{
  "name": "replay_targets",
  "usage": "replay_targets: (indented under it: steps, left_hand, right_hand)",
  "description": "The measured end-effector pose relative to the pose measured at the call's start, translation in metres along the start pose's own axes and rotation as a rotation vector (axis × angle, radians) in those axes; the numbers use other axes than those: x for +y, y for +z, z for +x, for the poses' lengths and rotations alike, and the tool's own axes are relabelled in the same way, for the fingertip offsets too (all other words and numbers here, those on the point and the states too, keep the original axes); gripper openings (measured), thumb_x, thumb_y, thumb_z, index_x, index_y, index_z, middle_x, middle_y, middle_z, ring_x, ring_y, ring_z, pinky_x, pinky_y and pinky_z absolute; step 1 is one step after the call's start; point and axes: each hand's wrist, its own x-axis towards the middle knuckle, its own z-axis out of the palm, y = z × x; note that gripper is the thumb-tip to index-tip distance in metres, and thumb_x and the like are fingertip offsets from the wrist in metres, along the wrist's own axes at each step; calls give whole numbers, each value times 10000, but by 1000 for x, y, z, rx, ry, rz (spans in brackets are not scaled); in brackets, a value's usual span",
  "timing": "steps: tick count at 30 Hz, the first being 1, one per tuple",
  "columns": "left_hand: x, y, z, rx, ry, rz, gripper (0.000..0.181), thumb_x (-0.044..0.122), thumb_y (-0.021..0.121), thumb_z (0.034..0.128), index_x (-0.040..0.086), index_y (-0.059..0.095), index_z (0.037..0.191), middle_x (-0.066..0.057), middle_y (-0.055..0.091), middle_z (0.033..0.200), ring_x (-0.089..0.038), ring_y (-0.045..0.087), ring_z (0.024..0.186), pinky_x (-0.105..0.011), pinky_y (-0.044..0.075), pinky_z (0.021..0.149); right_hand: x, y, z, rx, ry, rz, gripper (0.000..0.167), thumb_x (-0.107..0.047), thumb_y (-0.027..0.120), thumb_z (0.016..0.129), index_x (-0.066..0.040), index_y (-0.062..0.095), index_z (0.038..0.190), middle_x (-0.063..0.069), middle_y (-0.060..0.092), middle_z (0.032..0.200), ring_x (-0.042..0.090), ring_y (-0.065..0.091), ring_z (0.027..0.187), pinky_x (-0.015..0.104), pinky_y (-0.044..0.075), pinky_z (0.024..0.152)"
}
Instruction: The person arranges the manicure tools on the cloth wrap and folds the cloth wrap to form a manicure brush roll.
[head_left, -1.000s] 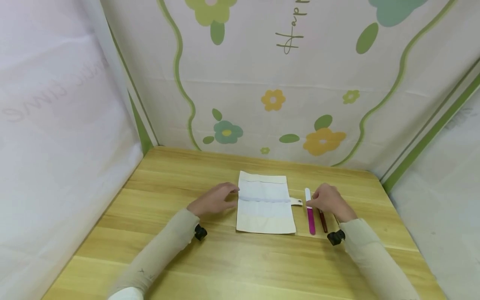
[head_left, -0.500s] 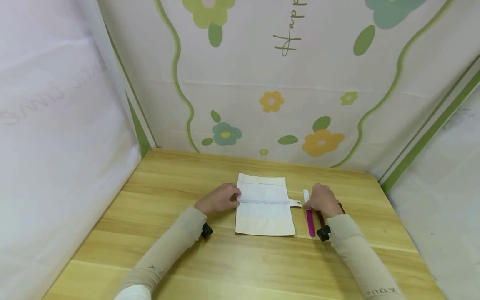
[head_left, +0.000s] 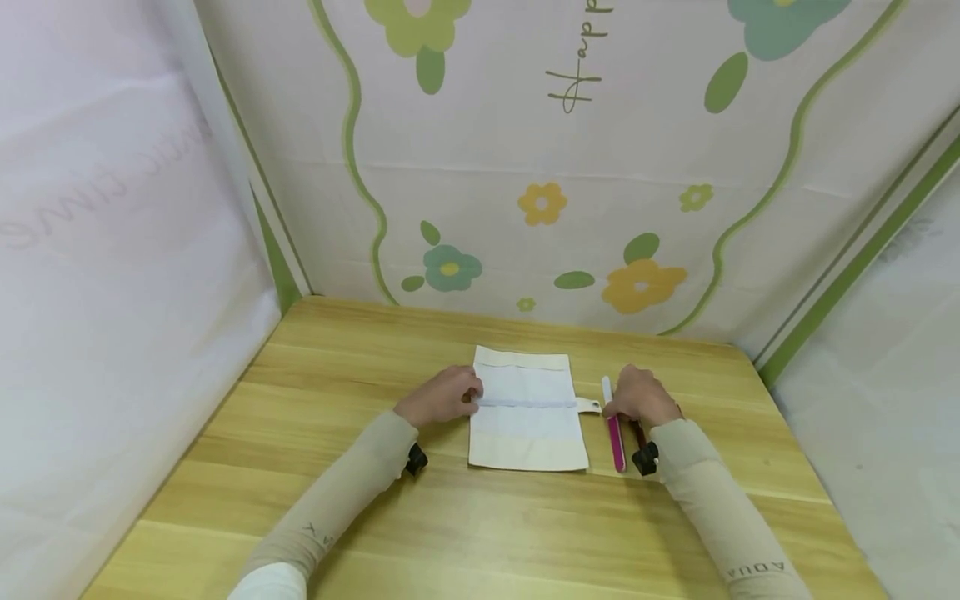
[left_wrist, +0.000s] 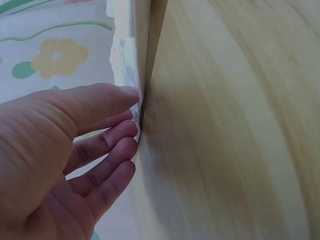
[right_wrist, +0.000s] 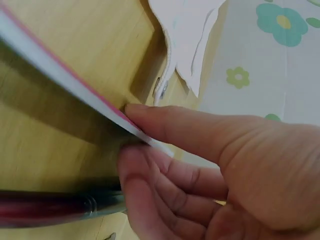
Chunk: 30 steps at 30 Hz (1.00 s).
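A white fabric roll-up case (head_left: 527, 425) lies unfolded on the wooden table, its snap strap (head_left: 588, 405) pointing right. At its left edge is my left hand (head_left: 441, 395); in the left wrist view the thumb and fingertips (left_wrist: 129, 130) touch the case's rim, with a gap between thumb and fingers. My right hand (head_left: 642, 395) pinches a nail file (head_left: 617, 446), white at the far end and magenta at the near end, between thumb and fingers. Below that hand in the right wrist view lies a dark red handled tool (right_wrist: 45, 207) with a metal collar; its tip is hidden.
The wooden table (head_left: 465, 533) reaches back to a white cloth wall (head_left: 480, 167) printed with flowers. More cloth hangs along the left (head_left: 135, 275) and right sides. A black wrist camera (head_left: 646, 458) partly covers the dark red tool in the head view.
My left hand has moved right onto the case's edge. My right hand has shifted slightly left and now pinches the nail file, whose far end has tilted a little left.
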Motion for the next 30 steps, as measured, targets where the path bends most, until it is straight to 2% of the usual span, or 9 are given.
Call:
replay_targets:
  steps: [3,6,11,14,18,21,25,27,30]
  left_hand:
    - [-2,0,-1,2,-6,-5,61,-11,723,935,24,730,885,-106,674,914,-154,504,819,-290,461,771]
    - [-5,1,-1,2,-11,-15,45,-8,723,937,21,757,929,-95,695,949,-156,563,842,-292,516,792]
    - [-9,2,0,-2,-26,-32,47,11,731,941,42,766,936,-57,709,952,-138,600,848,-285,549,802]
    - [-9,2,1,-5,-30,-43,56,13,730,944,52,765,922,-46,711,944,-132,600,841,-279,549,798]
    - [-10,2,1,-10,-39,-57,60,15,727,953,53,765,925,-52,711,953,-142,610,849,-284,552,801]
    - [-10,2,1,-12,-52,-69,64,18,724,961,56,764,929,-51,711,961,-144,617,853,-283,553,800]
    - [-9,3,1,-9,-52,-80,69,12,718,963,56,756,926,-43,715,951,-129,605,837,-273,548,789]
    - [-9,3,1,-6,-45,-84,69,10,717,962,53,753,923,-43,715,938,-123,592,822,-270,543,778]
    - [-8,3,2,-3,-37,-90,78,6,711,964,52,748,913,-41,712,916,-118,572,799,-263,529,759]
  right_hand:
    - [-3,-4,0,-42,-24,17,401,-97,813,847,-128,565,534,23,587,502,107,498,464,233,413,468]
    - [-8,-12,2,-49,-51,20,393,-100,807,853,-115,601,519,46,622,512,105,488,456,240,411,479]
    - [-14,-28,6,-11,-110,49,429,-107,763,888,-120,560,510,-33,488,461,90,406,444,260,421,526]
    - [-19,-33,8,12,-127,114,368,-106,742,912,-93,609,569,-16,547,505,93,468,477,289,486,567]
    - [-28,-36,12,43,-135,191,241,-134,754,927,-6,710,727,41,680,623,104,542,555,298,523,626]
    - [-35,-35,15,69,-147,213,240,-177,769,940,14,731,800,48,721,681,100,582,599,297,535,668]
    - [-42,-29,21,94,-163,258,245,-254,795,949,-17,767,892,56,766,780,125,681,681,293,566,711]
    - [-45,-24,24,89,-159,313,261,-284,797,953,-25,768,938,85,776,840,150,697,720,290,559,712]
    - [-51,-16,29,70,-168,437,283,-281,793,961,-8,751,1019,127,789,938,182,743,801,330,617,774]
